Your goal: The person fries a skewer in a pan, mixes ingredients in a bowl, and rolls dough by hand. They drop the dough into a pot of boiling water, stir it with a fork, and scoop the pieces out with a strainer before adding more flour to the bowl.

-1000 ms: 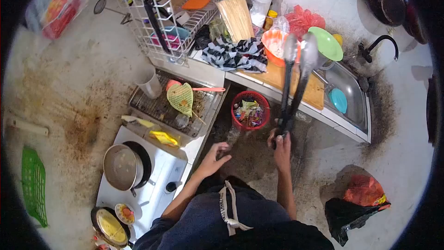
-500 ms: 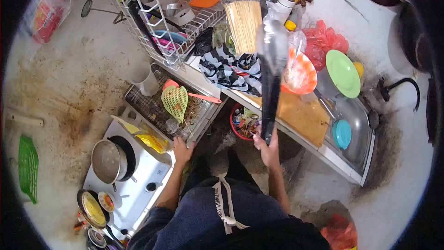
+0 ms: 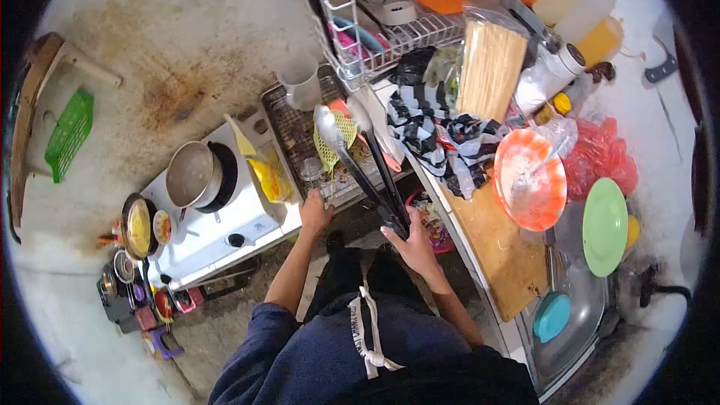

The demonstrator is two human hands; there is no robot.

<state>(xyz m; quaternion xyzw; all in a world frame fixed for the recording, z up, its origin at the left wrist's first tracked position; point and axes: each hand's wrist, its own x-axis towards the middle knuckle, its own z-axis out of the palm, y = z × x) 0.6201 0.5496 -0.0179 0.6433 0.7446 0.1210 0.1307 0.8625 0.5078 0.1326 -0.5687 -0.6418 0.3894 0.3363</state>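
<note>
My right hand [image 3: 412, 246] is closed around the black handles of a pair of tongs [image 3: 365, 172]. The tongs' silver arms are spread apart, their tips in front of a yellow-green perforated scoop [image 3: 330, 151] as I look down. That scoop lies on a dirty wire rack tray [image 3: 285, 124], with a red-orange utensil partly under it. At the tray's near edge my left hand [image 3: 316, 212] has its fingers curled; whatever they hold, if anything, is hidden. Just beyond them are a small clear cup-like item [image 3: 311, 169] and a translucent jug [image 3: 300, 81].
A white stove [image 3: 202, 214] on the left carries a saucepan [image 3: 193, 175]. To the right are a cutting board [image 3: 499, 255], an orange-white bowl [image 3: 529, 180], a green plate [image 3: 605, 226] and a sink [image 3: 574, 330]. A bin [image 3: 435, 221] stands below, between the counters.
My view has turned left. The tongs have swung left from over the right counter toward the rack tray, and their arms now show spread. My left hand stays by the tray edge.
</note>
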